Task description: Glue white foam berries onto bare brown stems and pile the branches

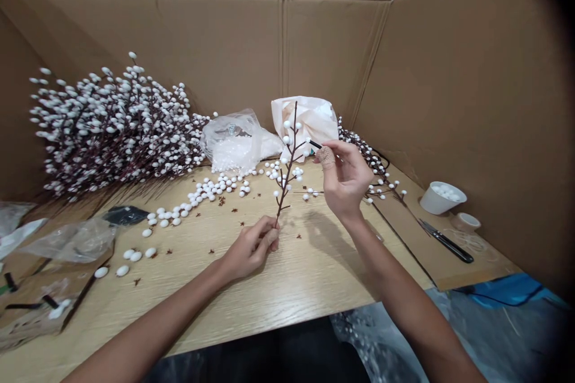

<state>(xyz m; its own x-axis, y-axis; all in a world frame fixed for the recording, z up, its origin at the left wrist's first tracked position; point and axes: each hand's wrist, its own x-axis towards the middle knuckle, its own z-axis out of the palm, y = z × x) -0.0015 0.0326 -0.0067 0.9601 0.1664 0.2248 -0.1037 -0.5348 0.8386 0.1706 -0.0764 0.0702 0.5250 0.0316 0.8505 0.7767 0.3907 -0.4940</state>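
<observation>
At ten o'clock, a heap of dark branches studded with white berries [108,131] lies against a cardboard wall [449,60]. At eleven, a clear plastic bag [233,143] holds a white mass, probably more loose berries. Loose white berries [197,194] and small brown flecks straggle across the pale wood-grain table [251,305].

The left hand [250,248] is clamped around the lower end of a thin brown branch [290,161], holding it nearly upright above the table's middle, with berries on its upper twigs. Behind the branch, at twelve, stands a crumpled white bag [305,122].

At one o'clock, the right hand [344,179] has its thumb and forefinger pressed together on a short black stick [315,144], its tip just beside a berry on a side twig (whether they touch is too fine to tell).

At two o'clock, a white cup [442,197] holds white berries, and a black-handled knife [447,245] lies just in front of it.
</observation>
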